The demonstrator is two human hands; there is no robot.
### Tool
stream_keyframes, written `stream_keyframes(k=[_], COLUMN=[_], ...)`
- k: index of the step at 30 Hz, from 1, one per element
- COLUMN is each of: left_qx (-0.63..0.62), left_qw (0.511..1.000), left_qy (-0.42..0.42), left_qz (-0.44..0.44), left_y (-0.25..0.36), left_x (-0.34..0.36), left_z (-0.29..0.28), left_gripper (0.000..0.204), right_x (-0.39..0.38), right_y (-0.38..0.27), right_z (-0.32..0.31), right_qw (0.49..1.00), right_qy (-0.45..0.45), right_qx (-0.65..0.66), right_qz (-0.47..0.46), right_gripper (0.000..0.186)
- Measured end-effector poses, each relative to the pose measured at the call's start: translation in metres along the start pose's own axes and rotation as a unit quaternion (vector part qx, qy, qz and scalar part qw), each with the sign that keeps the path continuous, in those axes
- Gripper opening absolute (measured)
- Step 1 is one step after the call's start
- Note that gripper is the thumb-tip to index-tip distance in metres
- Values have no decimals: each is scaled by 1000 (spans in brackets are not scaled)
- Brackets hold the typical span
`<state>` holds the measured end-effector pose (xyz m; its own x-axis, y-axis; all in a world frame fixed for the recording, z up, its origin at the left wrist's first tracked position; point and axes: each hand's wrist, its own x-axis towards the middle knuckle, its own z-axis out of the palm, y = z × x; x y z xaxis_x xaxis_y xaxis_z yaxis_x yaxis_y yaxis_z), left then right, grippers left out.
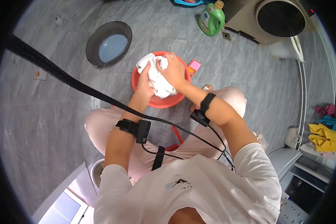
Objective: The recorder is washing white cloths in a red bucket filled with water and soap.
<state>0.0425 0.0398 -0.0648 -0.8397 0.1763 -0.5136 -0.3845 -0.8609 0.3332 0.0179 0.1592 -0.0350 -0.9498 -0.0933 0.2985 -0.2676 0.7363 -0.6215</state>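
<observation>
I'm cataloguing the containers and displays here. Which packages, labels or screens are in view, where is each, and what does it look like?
Detergent bottle: floor, top centre, green jug with tan cap and a pale label.
Pink packet: floor, right of the red basin, small, flat, with an orange patch.
Dark panel: appliance top at lower right, a dark rectangle in a grey surround.

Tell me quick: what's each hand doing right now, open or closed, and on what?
Left hand: closed on the white cloth over the red basin.
Right hand: closed on the same white cloth.
</observation>
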Motion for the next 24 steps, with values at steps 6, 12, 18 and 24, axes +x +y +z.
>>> stream_keyframes(k=[6,12,18,24], left_qx=[49,112,173,331], left_qw=[997,990,982,941], left_qy=[15,-3,13,-65], left_qz=[66,92,73,25], left_y=[18,17,17,2], left_x=[-10,-13,-9,-15], left_z=[8,23,2,2], left_gripper=[41,38,39,40], right_x=[-2,-13,9,29], right_y=[26,107,60,32], right_z=[20,58,37,-5], right_qw=[997,928,801,670], right_qy=[-28,-215,-187,-245], right_qx=[-61,105,412,629], right_qz=[32,287,391,310], right_gripper=[40,71,77,69])
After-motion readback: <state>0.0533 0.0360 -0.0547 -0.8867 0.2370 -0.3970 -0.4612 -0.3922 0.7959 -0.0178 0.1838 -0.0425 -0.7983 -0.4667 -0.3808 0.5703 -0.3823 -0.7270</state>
